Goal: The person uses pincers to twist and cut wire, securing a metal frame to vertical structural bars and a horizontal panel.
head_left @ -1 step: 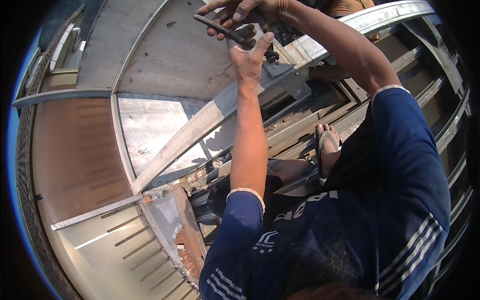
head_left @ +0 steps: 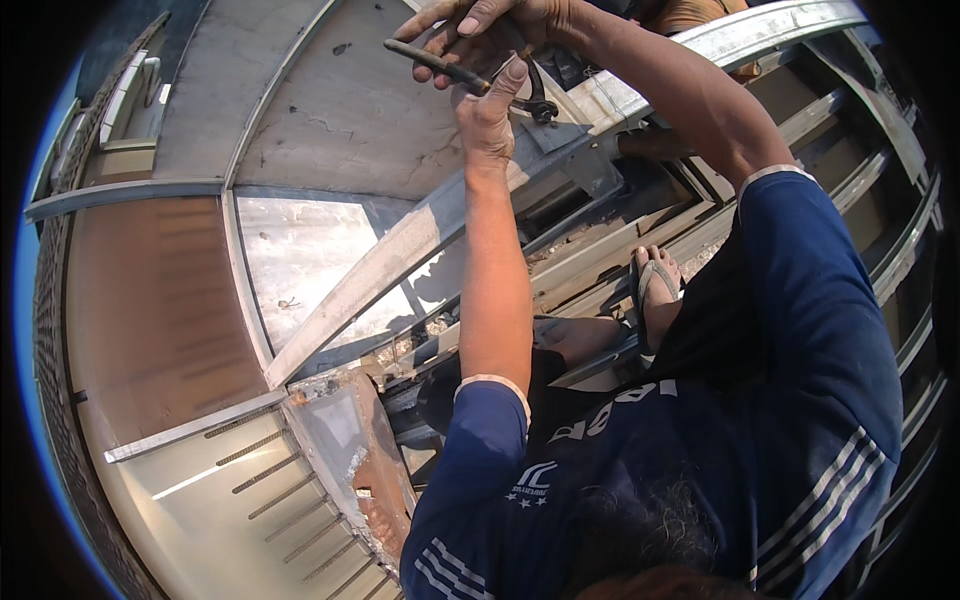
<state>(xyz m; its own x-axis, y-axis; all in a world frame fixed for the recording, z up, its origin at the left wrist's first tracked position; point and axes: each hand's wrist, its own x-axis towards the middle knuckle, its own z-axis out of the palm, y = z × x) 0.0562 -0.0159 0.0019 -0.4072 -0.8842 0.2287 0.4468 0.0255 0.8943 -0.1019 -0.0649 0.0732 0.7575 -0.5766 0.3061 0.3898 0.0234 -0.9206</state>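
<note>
At the top of the head view, both hands are around a dark metal hand tool. It has a straight rod-like arm and a curved arm ending in a rounded head, somewhat like opened pliers; its exact kind is unclear. My left hand grips it near where the arms come together, thumb up, its fingers partly hidden. My right hand reaches in from above right, fingers stretched leftward and spread around the straight arm, thumb apart. The upper edge cuts off part of this hand.
A pale metal beam runs diagonally below the hands. Grey sheet panels and a brown panel lie left. Open metal framing stands right; a sandaled foot rests among rails. Another person's orange clothing shows at top.
Both hands have shifted slightly up and left with the tool. More of its curved arm now shows beside my left thumb.
</note>
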